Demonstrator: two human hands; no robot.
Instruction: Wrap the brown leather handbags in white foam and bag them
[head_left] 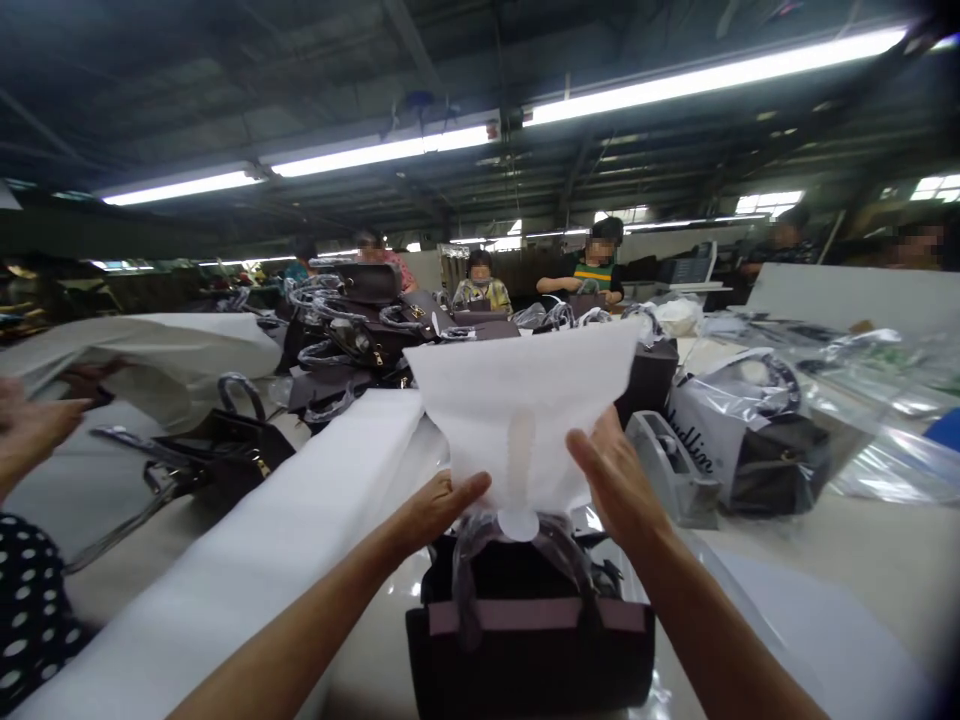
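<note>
Between my two hands a white sheet of packing foam (525,390) is held up, its lower part bent inward. My left hand (442,510) pinches its lower left edge, thumb on the near face. On the right edge, my right hand (604,465) grips it with the thumb in front and the fingers behind. Directly below stands a dark handbag (532,660) with its top open, a mauve strip along the rim and plastic-wrapped handles (466,580). A round white tag (518,525) shows just under the sheet's lower edge.
A stack of white foam sheets (300,510) lies left of the bag. Many dark handbags (360,320) are piled behind. On the right are a tape dispenser (671,465) and a plastic-bagged handbag (780,460). A co-worker's hand (34,425) and another open bag (217,455) are at left.
</note>
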